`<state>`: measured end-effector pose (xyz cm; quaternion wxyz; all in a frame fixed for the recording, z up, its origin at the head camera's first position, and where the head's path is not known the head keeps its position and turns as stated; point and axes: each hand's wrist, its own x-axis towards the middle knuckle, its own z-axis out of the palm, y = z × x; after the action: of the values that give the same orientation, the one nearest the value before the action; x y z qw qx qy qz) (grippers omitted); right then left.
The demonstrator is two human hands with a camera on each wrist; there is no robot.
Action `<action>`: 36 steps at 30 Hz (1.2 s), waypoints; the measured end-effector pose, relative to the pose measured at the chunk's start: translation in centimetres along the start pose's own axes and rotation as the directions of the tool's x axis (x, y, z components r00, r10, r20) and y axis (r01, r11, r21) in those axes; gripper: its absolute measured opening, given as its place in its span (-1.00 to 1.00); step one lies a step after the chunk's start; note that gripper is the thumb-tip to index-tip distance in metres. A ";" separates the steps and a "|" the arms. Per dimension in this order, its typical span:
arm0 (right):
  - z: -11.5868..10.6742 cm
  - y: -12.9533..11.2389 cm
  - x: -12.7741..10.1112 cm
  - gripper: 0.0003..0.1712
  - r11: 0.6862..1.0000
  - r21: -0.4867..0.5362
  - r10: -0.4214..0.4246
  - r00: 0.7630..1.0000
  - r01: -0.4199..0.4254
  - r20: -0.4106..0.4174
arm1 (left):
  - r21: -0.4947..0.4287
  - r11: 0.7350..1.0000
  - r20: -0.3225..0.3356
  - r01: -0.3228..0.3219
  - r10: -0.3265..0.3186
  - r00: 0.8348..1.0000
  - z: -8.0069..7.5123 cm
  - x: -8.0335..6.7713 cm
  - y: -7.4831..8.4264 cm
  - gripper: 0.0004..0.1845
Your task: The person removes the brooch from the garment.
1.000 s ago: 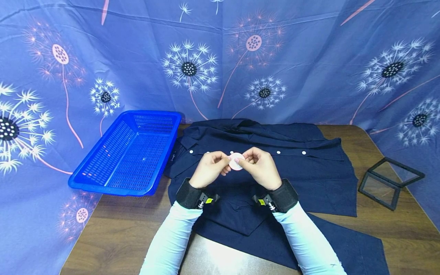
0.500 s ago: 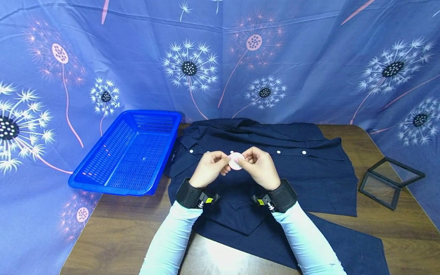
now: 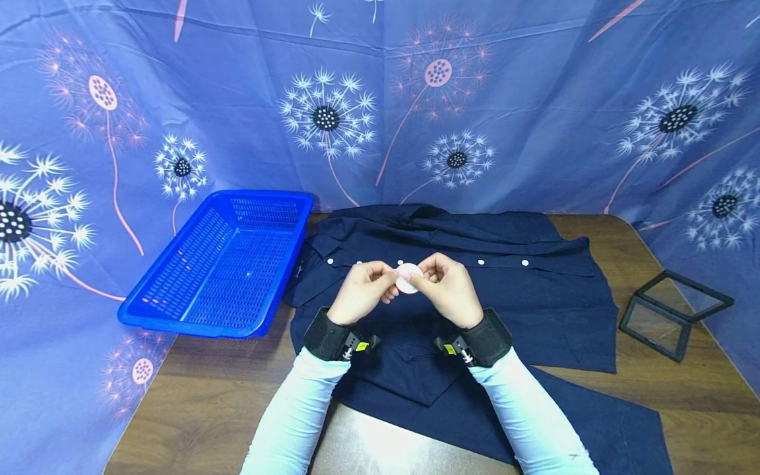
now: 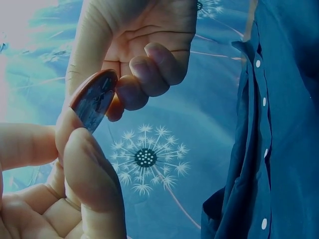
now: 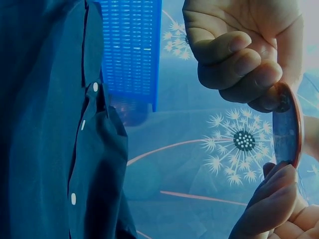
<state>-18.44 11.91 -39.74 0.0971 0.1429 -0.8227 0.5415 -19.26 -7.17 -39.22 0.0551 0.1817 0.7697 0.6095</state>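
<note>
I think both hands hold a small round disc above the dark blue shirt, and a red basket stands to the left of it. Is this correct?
Not quite: the basket is blue, as the head view shows. Both the left hand and right hand do pinch the small round disc above the dark blue shirt.

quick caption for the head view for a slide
Both hands, left hand and right hand, pinch a small round disc above a navy shirt.

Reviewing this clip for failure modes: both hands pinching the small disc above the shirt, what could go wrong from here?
1. The disc is held only by its rim between the fingertips of the left hand and right hand; it could slip.
2. If dropped, it likely lands on the shirt and may roll into a fold.
3. Its face is blurred in both wrist views, so orientation is hard to check.
</note>
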 end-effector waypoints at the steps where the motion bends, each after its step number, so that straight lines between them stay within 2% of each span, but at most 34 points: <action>1: 0.0 0.0 0.0 -0.79 1.000 -0.003 0.000 1.000 0.000 -0.001 | 0.000 1.000 0.000 0.000 0.000 1.000 0.0 0.0 0.1 -0.77; 36: -0.2 -0.5 0.0 -0.80 1.000 -0.021 -0.012 1.000 0.012 -0.002 | -0.078 0.997 -0.006 0.010 -0.010 1.000 0.1 0.0 0.2 -0.78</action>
<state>-18.28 11.90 -39.20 0.1027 0.1460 -0.8275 0.5323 -19.21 -7.08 -39.06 0.0628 0.1735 0.7464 0.6394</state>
